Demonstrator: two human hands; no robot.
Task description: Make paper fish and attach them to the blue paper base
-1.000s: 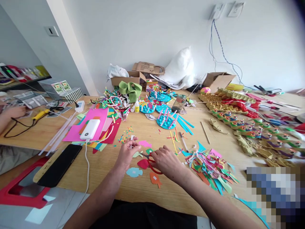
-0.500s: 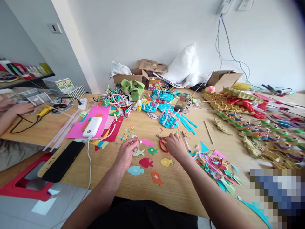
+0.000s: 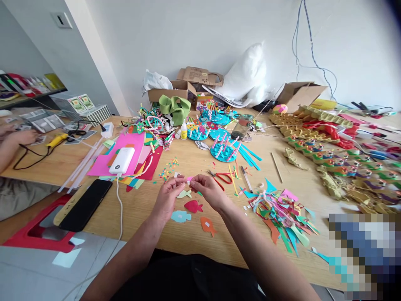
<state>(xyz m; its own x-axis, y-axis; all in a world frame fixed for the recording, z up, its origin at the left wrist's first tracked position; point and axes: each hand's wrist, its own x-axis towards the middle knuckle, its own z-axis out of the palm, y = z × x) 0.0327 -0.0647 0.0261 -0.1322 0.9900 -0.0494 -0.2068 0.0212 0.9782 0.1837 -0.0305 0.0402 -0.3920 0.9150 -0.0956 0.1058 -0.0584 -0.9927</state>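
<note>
My left hand [image 3: 169, 195] is closed in a pinch, with a small white piece [image 3: 176, 174] showing at its fingers. Close beside it, my right hand [image 3: 209, 191] pinches at another tiny white bit [image 3: 188, 182] between the two hands. Below them lie paper fish: a pale green one [image 3: 184, 194], a red one [image 3: 193, 206], a light blue one [image 3: 181, 216] and an orange one [image 3: 207, 225]. The blue and orange fish carry small white squares. Red-handled scissors [image 3: 224, 179] rest on the table, apart from my right hand. My hands partly hide a pink fish.
Colourful paper scraps [image 3: 285, 213] are heaped at right, near a pen [image 3: 246, 179]. Blue discs [image 3: 224, 151] with pink twisted stems stand behind. A white power bank [image 3: 122, 160] on pink paper [image 3: 102, 166] and a black phone [image 3: 86, 205] lie left. Another person's hand [image 3: 25, 136] is far left.
My right hand has let go of the scissors, which now lie on the table, and has moved left to meet my left hand. The view has shifted slightly.
</note>
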